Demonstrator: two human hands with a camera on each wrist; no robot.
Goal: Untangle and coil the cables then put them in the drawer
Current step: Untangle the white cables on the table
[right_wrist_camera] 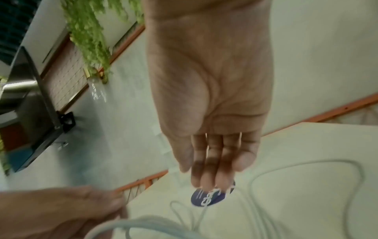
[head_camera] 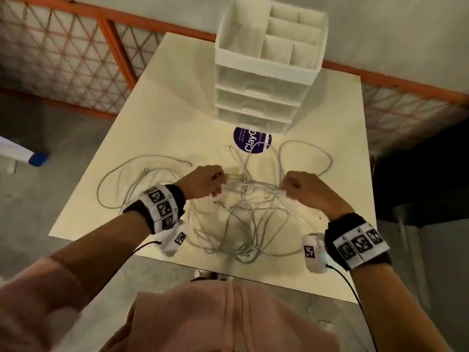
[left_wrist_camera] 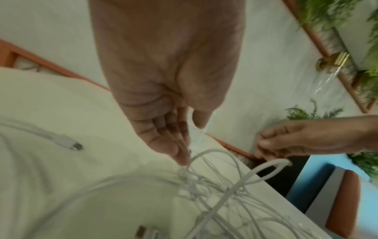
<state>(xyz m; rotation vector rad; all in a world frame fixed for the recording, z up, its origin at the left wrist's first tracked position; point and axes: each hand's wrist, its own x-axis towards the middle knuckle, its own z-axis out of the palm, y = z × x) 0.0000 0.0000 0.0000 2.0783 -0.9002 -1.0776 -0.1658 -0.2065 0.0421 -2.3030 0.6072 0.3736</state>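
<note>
A tangle of white cables lies spread over the cream table. My left hand pinches strands at the knot's left side; its wrist view shows my fingertips on a cable loop above the knot. My right hand grips strands at the knot's right side; from the left wrist it shows as my right hand curled over a thick cable loop. The right wrist view shows curled fingers. The white drawer unit stands at the table's far edge, drawers shut.
A round purple sticker lies on the table before the drawer unit. A loose cable plug rests left of the knot. An orange mesh fence runs behind the table. The near table edge is by my body.
</note>
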